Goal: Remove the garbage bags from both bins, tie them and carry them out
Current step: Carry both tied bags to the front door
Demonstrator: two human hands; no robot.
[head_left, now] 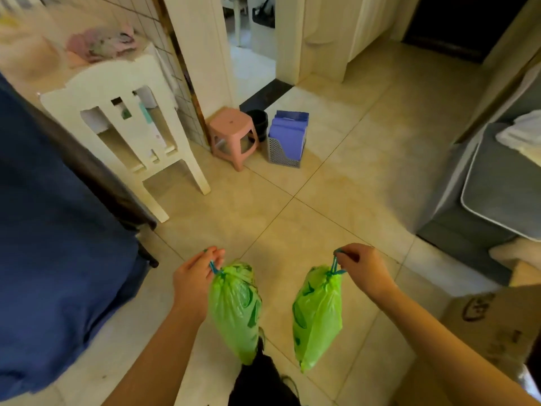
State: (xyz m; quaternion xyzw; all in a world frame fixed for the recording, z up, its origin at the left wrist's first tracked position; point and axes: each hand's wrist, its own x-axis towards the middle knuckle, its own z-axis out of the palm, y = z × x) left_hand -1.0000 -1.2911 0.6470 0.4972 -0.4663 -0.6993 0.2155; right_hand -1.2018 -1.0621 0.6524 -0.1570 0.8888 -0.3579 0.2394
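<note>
1. Left hand (194,278) closed on the blue drawstring of a tied bright green plastic garbage bag (235,312), which hangs clear of the beige tiled floor (336,177).
2. Right hand (361,268) pinched shut on the blue drawstring of a second green plastic garbage bag (319,315), also hanging, apart from the first.
3. Ahead: pink plastic stool (232,136), black round bin (257,121) just behind it, grey mesh holder with purple sheets (287,139) beside.
4. White wooden cot end (126,118) at left.
</note>
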